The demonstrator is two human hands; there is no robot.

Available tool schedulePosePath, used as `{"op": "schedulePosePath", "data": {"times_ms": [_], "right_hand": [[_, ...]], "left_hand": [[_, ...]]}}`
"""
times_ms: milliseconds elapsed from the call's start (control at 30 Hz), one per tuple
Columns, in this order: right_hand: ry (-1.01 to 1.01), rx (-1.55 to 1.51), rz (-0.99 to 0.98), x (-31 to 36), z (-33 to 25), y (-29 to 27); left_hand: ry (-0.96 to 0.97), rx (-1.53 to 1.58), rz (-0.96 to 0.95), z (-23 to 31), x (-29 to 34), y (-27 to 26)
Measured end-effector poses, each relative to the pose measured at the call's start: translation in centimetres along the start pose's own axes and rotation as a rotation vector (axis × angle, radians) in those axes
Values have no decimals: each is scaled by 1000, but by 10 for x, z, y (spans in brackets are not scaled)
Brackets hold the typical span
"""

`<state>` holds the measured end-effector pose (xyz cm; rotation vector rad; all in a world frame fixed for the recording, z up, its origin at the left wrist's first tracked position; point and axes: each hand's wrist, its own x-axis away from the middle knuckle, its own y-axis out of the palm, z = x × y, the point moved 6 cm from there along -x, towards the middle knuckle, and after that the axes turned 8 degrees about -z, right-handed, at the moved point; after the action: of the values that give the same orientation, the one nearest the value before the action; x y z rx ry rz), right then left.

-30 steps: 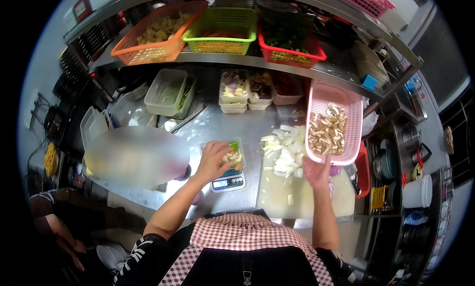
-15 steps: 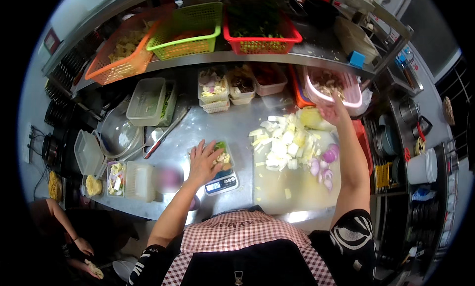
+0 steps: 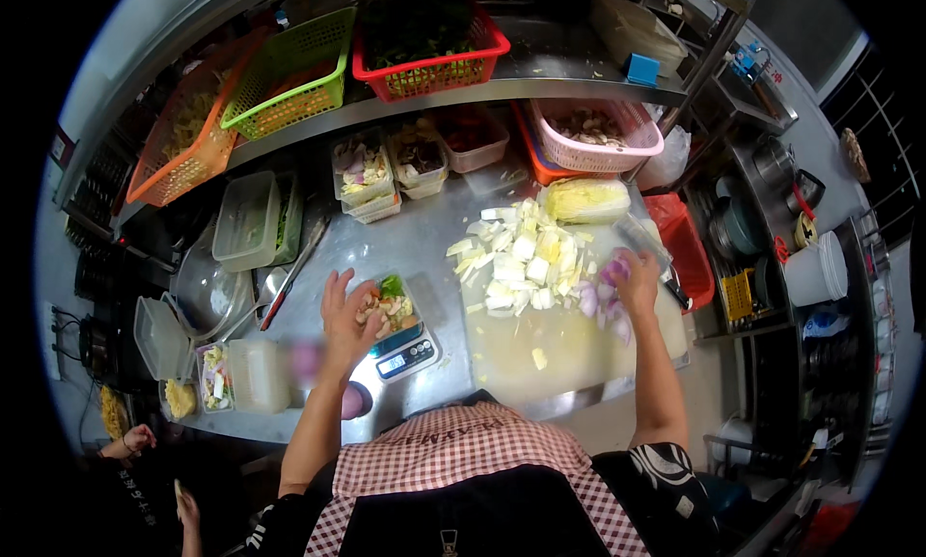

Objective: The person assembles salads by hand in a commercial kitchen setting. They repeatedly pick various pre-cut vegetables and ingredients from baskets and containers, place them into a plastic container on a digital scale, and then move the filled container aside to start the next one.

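While I am leaning over the steel desk (image 3: 424, 234), my left hand (image 3: 344, 318) is hovering with its fingers spread wide, palm down, at the left edge of a small clear container (image 3: 391, 309) of mixed chopped vegetables. That container is sitting on a small digital scale (image 3: 405, 354), just left of the white cutting board (image 3: 569, 340). My right hand (image 3: 639, 279) is resting on the board's right side, its fingers curling loosely over a little heap of chopped purple onion (image 3: 603, 292); I cannot tell whether it is actually gripping any pieces. Chunks of pale chopped cabbage (image 3: 526, 253) are lying scattered over the upper part of the board, and a larger uncut piece of cabbage (image 3: 586, 200) is lying at its far edge. Beyond that, a pink basket (image 3: 598, 137) of sliced mushrooms is standing tilted against the shelf. On the shelf above, a red basket (image 3: 434, 51), a green basket (image 3: 289, 75) and an orange basket (image 3: 183, 137) are sitting side by side. Clear lidded tubs (image 3: 249, 219) are standing to my far left.
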<state>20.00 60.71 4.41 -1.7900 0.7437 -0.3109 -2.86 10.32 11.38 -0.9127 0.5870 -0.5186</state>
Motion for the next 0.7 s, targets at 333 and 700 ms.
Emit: {"op": "schedulePosePath", "data": {"times_ms": [333,700], "right_hand": [[60,150,215,105,-27,26],[-122,106,-20,105,-30,51]], "left_hand": [[-145,320,22,6,32,-11],[-128,362,141,-23,48,-33]]}}
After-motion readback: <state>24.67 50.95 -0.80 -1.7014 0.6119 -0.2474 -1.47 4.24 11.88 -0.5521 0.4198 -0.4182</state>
